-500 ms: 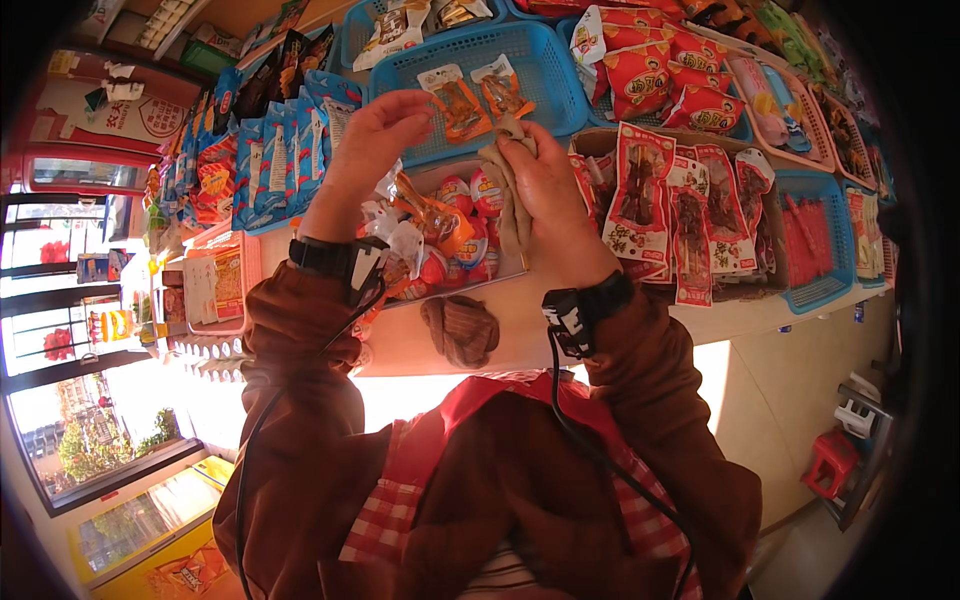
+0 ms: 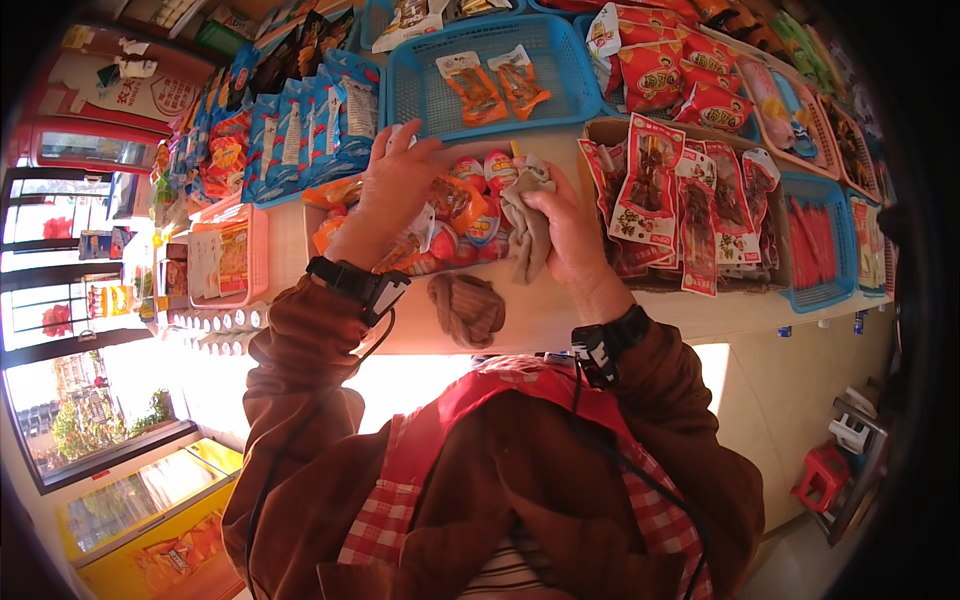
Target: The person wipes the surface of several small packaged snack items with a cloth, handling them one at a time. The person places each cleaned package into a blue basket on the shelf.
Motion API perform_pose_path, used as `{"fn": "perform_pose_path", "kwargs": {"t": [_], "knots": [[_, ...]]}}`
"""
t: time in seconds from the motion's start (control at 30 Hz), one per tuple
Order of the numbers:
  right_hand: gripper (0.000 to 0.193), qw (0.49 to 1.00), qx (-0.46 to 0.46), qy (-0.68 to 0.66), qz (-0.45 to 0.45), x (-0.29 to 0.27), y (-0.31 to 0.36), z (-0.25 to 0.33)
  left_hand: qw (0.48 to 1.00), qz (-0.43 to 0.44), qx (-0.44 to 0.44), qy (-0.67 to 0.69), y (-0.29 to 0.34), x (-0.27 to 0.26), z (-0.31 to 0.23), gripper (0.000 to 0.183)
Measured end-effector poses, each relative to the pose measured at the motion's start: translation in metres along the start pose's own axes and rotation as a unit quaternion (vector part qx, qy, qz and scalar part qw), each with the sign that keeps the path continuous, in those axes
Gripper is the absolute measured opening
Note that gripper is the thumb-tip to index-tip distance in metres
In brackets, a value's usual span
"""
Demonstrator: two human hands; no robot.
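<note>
My right hand [image 2: 570, 230] is closed on a crumpled beige cloth [image 2: 528, 215], held over the right end of a box of red-and-white egg-shaped sweets [image 2: 498, 172]. Above the left part of that box hovers my left hand [image 2: 395, 185], its fingers apart. I see nothing held in it. Loose orange packets [image 2: 456, 205] lie among the eggs, partly hidden by my left hand. Behind the box, two orange-brown snack packets [image 2: 472, 90] rest in a blue plastic basket [image 2: 425, 70]. On the counter in front of the box lies a bunched brown cloth [image 2: 467, 310].
At right stands a cardboard box of red-and-white snack packets [image 2: 645, 185], beside a blue basket of pink sticks [image 2: 812, 240]. Blue snack bags [image 2: 310, 125] stand upright at left, near a pink basket [image 2: 258, 250]. Red bags [image 2: 655, 75] fill the back right.
My left hand has drawn back from the packets in the blue basket to above the egg box. My right hand, with the beige cloth, has also come nearer to me.
</note>
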State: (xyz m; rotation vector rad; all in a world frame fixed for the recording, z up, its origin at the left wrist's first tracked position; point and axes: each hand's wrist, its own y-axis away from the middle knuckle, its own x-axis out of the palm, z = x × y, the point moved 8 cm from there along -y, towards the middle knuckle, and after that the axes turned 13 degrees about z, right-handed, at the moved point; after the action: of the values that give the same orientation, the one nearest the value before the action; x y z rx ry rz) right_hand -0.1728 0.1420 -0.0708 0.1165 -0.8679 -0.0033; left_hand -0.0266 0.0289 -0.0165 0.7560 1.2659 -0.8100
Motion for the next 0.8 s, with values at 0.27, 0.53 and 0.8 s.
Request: {"fn": "perform_pose_path", "kwargs": {"t": [0.27,0.53,0.8], "knots": [[0.061,0.995,-0.083,0.042,0.035,0.005,0.02,0.028,0.952,-0.037,-0.156,0.26,0.029,-0.042,0.02,0.028],[0.043,0.953,-0.154,0.239,0.101,0.033,0.024,0.027,0.654,-0.097,-0.1,0.743,0.032,-0.021,-0.051,0.045],[0.029,0.926,-0.208,0.314,0.02,0.023,0.035,0.031,0.613,0.03,-0.059,0.787,0.053,0.004,-0.118,0.044]]}}
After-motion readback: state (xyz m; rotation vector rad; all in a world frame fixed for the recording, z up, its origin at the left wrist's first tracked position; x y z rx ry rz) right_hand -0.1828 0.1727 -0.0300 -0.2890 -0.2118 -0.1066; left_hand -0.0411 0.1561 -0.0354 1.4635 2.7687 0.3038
